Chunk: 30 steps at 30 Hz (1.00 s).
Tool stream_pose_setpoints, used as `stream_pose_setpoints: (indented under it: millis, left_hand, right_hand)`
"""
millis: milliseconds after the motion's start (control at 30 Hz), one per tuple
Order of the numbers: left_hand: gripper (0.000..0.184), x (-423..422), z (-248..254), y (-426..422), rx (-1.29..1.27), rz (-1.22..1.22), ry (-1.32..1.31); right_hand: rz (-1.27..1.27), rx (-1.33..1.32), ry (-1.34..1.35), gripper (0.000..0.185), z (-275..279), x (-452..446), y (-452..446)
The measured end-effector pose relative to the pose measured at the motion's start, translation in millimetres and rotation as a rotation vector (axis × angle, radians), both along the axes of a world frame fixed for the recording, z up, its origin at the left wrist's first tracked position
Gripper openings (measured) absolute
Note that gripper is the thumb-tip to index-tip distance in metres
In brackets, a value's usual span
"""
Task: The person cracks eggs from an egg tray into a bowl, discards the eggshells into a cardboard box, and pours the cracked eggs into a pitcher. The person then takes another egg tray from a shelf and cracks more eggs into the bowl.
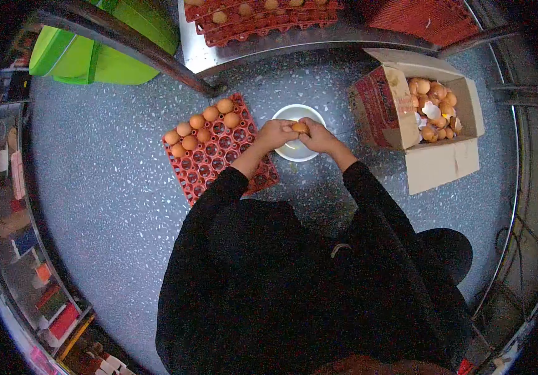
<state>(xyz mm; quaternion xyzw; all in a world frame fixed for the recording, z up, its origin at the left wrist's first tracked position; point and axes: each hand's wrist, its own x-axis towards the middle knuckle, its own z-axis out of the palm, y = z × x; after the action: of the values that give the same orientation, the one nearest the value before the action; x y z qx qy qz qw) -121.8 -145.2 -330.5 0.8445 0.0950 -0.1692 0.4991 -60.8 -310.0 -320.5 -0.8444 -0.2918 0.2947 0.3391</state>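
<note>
Above a white bowl (pixel 320 117), my left hand (pixel 273 135) and my right hand (pixel 321 137) meet around one brown egg (pixel 300 127). The fingers of both hands grip the egg from either side. Part of the bowl's inside is hidden beneath my hands. A red egg tray (pixel 191 172) lies on the floor to the left, partly under my left forearm. Several brown eggs (pixel 211 114) sit in its upper rows, and its other visible cups are empty.
An open cardboard box (pixel 381 109) holding several eggshells (pixel 431 110) stands at the right. Stacked red trays with eggs (pixel 263 28) rest on a metal table (pixel 203 56) at the top. A green container (pixel 119 56) is at upper left, near a dark pole (pixel 150 53).
</note>
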Motion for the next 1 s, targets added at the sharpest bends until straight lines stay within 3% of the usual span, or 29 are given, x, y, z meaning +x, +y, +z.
stream_pose_setpoints:
  millis: [67, 200, 267, 400, 467, 500, 600, 767, 833, 900, 933, 1000]
  left_hand:
    - [0.042, 0, -21, 2, -0.068, 0.019, -0.037]
    - [0.044, -3, 13, 0, 0.038, -0.024, -0.019]
    - [0.041, -4, 41, -4, 0.391, -0.154, -0.14]
    - [0.033, -12, 38, -10, 0.583, -0.224, -0.305]
    - [0.029, -17, 40, -12, 0.788, -0.338, -0.423]
    - [0.029, -19, 38, -13, 0.787, -0.348, -0.433]
    - [0.036, -24, 16, -14, 0.862, -0.421, -0.541]
    - [0.04, -8, 57, -17, 0.762, -0.38, -0.529]
    - [0.04, 12, 97, -23, 0.573, -0.287, -0.673]
    - [0.04, 47, 139, -44, 0.468, -0.333, -0.762]
    - [0.039, 65, 156, -59, 0.403, -0.34, -0.83]
    - [0.042, 102, 200, -101, 0.393, -0.374, -0.697]
  right_hand:
    - [0.006, 0.03, 0.05, 0.041, 0, 1, -1]
    - [0.042, 0.069, -0.044, 0.042, 3, -1, -5]
    - [0.107, 0.073, -0.149, 0.047, -8, 1, -9]
    - [0.21, 0.052, -0.3, 0.048, 15, -2, -6]
    - [0.147, -0.246, -0.355, 0.042, 26, -13, 1]
    - [0.133, -0.248, -0.359, 0.042, 24, -17, 1]
    - [0.132, -0.25, -0.7, 0.034, 8, -31, 2]
    - [-0.025, -0.174, -0.527, 0.045, 53, -18, -2]
    - [-0.154, -0.152, -0.23, 0.052, 115, 1, -12]
    - [-0.231, 0.065, -0.409, 0.052, 146, 31, -44]
    - [-0.254, 0.024, -0.415, 0.051, 176, 42, -60]
    - [-0.363, -0.046, -0.416, 0.049, 214, 63, -99]
